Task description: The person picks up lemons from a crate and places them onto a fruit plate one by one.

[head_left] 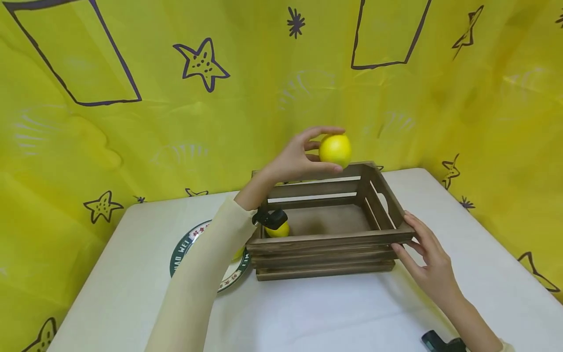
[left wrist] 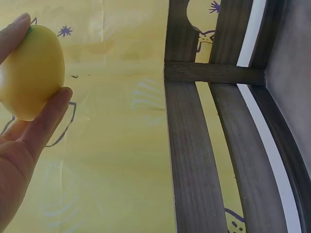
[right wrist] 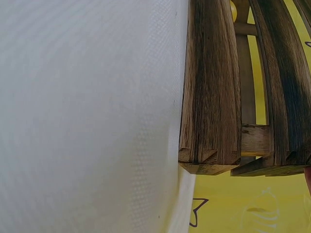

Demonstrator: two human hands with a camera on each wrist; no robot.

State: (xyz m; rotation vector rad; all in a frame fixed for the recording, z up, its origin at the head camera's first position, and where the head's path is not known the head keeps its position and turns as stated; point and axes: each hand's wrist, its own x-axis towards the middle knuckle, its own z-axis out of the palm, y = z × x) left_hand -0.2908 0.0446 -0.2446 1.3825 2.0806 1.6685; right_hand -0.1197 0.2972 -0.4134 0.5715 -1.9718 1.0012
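Note:
My left hand point(head_left: 299, 156) holds a lemon point(head_left: 335, 150) between thumb and fingers, up over the back part of a slatted wooden crate point(head_left: 325, 239). In the left wrist view the lemon point(left wrist: 34, 73) shows large, with fingers on both sides of it. A second lemon point(head_left: 278, 229) lies inside the crate at its left end, partly covered by the left wrist's camera. My right hand point(head_left: 428, 259) grips the crate's front right corner, fingers on the rim and thumb below. The right wrist view shows the crate's slats point(right wrist: 211, 87) close up, with that hand almost out of frame.
Left of the crate stands a round plate point(head_left: 179, 252) with a green lettered rim, mostly behind the left sleeve. A bit of yellow fruit point(head_left: 238, 253) shows on it. The white table point(head_left: 132, 274) reaches a yellow curtain point(head_left: 246, 122) with drawn stars behind.

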